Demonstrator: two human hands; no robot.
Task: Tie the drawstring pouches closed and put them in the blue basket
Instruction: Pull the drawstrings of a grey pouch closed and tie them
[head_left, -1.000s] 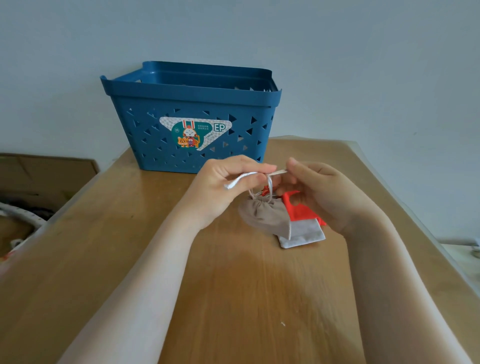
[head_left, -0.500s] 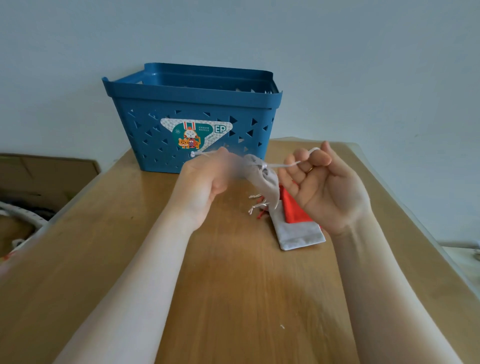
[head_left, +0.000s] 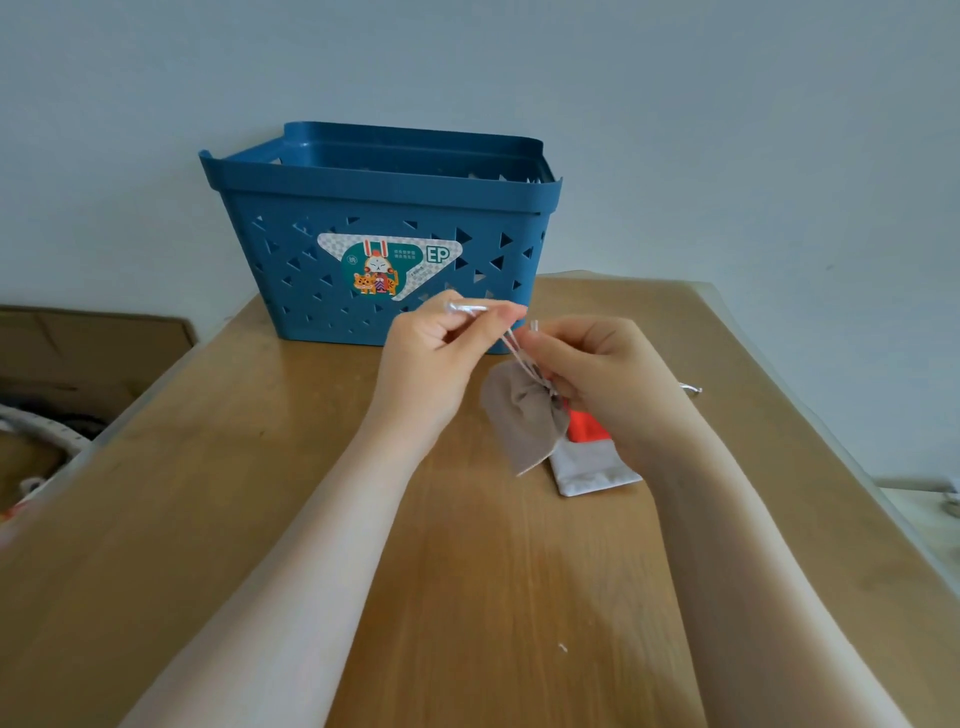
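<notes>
A beige drawstring pouch (head_left: 519, 421) hangs just above the wooden table, its neck gathered. My left hand (head_left: 436, 353) pinches the white drawstring (head_left: 511, 348) and holds it up and to the left. My right hand (head_left: 597, 379) grips the pouch's neck and the cord's other end. Under my right hand lie a red pouch (head_left: 587, 428) and a light grey pouch (head_left: 592, 470), flat on the table. The blue basket (head_left: 384, 244) stands at the table's far edge, behind my hands.
A loose white cord end (head_left: 691, 388) pokes out to the right of my right wrist. Cardboard (head_left: 93, 343) and clutter lie beyond the table's left edge. A pale wall rises behind the basket.
The pouch came down from in front of the basket to just above the table. My right hand turned from palm-up to gripping the pouch's neck, and my left hand pulls the cord upward.
</notes>
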